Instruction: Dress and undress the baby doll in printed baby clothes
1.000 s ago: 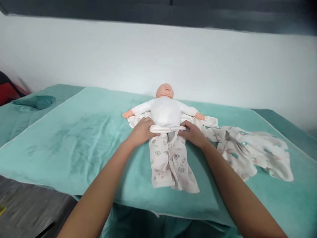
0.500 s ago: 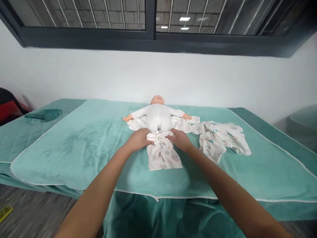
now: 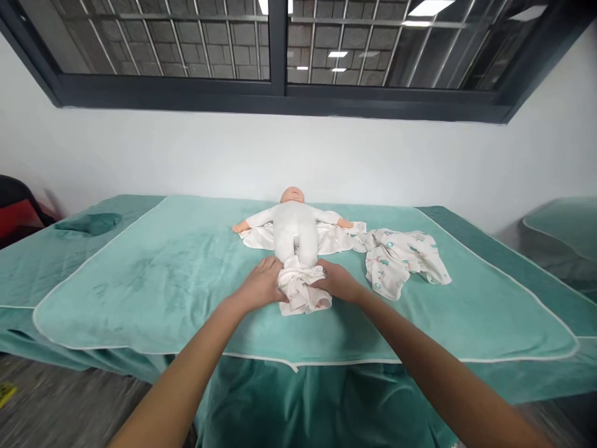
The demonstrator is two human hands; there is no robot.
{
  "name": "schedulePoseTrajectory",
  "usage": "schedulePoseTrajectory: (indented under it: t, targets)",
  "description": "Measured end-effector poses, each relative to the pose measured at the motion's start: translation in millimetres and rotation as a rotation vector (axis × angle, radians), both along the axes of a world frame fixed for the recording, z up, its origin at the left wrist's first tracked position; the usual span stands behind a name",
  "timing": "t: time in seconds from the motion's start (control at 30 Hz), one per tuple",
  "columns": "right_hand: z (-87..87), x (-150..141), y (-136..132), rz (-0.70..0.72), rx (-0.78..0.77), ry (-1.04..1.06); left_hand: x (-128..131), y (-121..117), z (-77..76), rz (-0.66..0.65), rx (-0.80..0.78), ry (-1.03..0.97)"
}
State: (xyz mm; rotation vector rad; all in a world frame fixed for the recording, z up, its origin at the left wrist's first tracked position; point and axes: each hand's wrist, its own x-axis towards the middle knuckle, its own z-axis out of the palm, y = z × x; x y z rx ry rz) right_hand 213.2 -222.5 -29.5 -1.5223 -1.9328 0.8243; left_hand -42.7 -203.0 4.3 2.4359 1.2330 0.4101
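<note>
A baby doll (image 3: pixel 295 225) with a white cloth body lies on its back, arms spread, head toward the wall. Bunched white printed baby pants (image 3: pixel 302 287) surround the lower ends of its legs, hiding the feet. My left hand (image 3: pixel 263 285) grips the pants' left side, thumb over the fabric. On the right side, my right hand (image 3: pixel 336 281) pinches the same cloth. Beneath the doll's back and arms a pale garment (image 3: pixel 259 237) is spread out. To the right lies a crumpled white printed baby garment (image 3: pixel 401 258), touching the pale one.
A teal plush blanket (image 3: pixel 153 280) with white piping covers the bed. Behind it stand a white wall (image 3: pixel 209 155) and a dark-framed barred window (image 3: pixel 280 93). A small teal cloth item (image 3: pixel 88 224) and a red-and-black object (image 3: pixel 21 214) are at the left.
The pants have become more bunched, with their hanging part drawn up. More of the doll's legs shows between its body and my hands. The camera view has tilted up slightly.
</note>
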Motion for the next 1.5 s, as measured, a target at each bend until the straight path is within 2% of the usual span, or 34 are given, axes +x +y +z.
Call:
schedulePoseTrajectory:
  t: [0.13,0.23,0.3,0.33,0.43,0.53,0.67,0.77,0.87,0.93,1.0,1.03,1.1,1.17,1.23,1.3,1.4,1.5]
  targets:
    - [-1.7,-2,-5,-0.068,0.006,0.040,-5,-9,-7.0,-0.034,-0.002,-0.076]
    - [-4.3,8,-18,0.080,-0.034,0.158,-6,-20,-15.2,-0.062,-0.022,-0.143]
    - [-8.5,13,-27,0.194,-0.070,0.237,-1,-26,-21.1,-0.049,0.012,-0.126]
    - [-11.1,13,-30,0.204,-0.072,0.253,4,-29,-23.3,-0.035,0.040,-0.102]
    - [-17.1,6,-37,0.077,0.008,0.212,16,-33,-25.3,0.007,0.142,-0.028]
    - [-14.0,-3,-41,0.008,0.091,0.086,22,-39,-21.4,0.047,0.167,0.015]
    - [6.0,-4,-46,0.025,0.062,-0.085,23,-52,-15.1,0.080,0.056,-0.044]
    - [28.5,3,-48,0.081,-0.070,-0.013,21,-63,-7.3,0.104,-0.075,-0.262]
    - [54.1,9,-51,0.287,-0.320,0.133,15,-74,9.3,0.049,-0.311,-0.497]
    - [70.7,9,-54,0.456,-0.487,0.201,7,-81,23.4,-0.027,-0.471,-0.570]
    - [85.2,4,-56,0.588,-0.581,0.269,-4,-85,36.7,-0.067,-0.533,-0.579]
    - [91.5,0,-57,0.648,-0.608,0.307,-10,-85,42.4,-0.057,-0.512,-0.572]
    - [102.6,-12,-56,0.755,-0.632,0.370,-24,-82,51.5,-0.002,-0.378,-0.548]
    - [111.9,-27,-52,0.769,-0.588,0.387,-40,-75,57.3,0.074,-0.181,-0.550]
    - [118.9,-46,-44,0.675,-0.478,0.394,-55,-66,59.6,0.186,-0.007,-0.607]
    - [122.0,-66,-32,0.567,-0.339,0.449,-68,-59,57.7,0.339,0.104,-0.697]
    - [116.1,-96,-5,0.471,-0.145,0.606,-81,-51,47.4,0.563,0.182,-0.823]
    - [98.1,-118,32,0.384,-0.026,0.732,-90,-50,32.1,0.730,0.162,-0.923]
